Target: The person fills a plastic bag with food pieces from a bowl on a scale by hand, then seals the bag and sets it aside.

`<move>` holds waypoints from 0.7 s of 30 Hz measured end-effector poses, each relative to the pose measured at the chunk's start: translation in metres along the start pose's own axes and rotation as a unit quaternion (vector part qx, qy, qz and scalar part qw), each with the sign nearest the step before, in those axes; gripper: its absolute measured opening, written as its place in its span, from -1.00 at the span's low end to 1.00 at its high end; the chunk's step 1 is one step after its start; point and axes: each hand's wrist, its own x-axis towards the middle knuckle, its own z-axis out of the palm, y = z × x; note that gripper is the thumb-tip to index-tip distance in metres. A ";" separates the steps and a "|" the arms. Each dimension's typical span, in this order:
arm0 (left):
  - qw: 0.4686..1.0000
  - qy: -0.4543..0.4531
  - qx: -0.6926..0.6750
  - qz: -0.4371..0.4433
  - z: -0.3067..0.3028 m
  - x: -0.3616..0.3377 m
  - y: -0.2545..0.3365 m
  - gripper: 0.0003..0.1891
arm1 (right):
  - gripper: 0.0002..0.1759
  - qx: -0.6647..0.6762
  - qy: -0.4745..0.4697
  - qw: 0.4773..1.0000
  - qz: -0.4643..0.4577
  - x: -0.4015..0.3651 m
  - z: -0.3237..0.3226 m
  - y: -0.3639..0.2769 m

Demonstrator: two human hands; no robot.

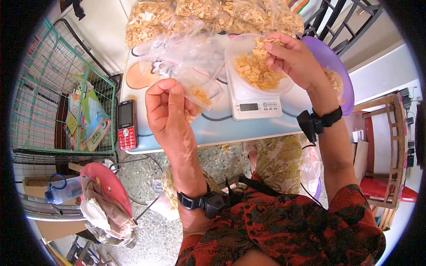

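Note:
My left hand (171, 108) pinches the edge of a clear zip bag (195, 80) with a red seal line. A few yellowish dried flakes (201, 94) lie inside that bag. Over a translucent bowl (230, 53), my right hand (290, 57) is closed on some pale dried flakes (265, 45). More flakes (257, 71) fill part of the bowl, which rests on a white kitchen scale (256, 106). The scale's display is too small to read.
Several filled bags of flakes (213, 15) line the table's back edge. A purple basin (348, 88) stands at the right. On the left are a red mobile phone (127, 126) and a green wire cage (66, 88). A red stool (111, 186) holding cloth stands below.

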 end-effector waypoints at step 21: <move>0.999 -0.016 -0.034 -0.011 0.005 -0.001 0.000 -0.89 | -0.84 0.210 -0.055 0.976 -0.011 -0.027 0.029 -0.019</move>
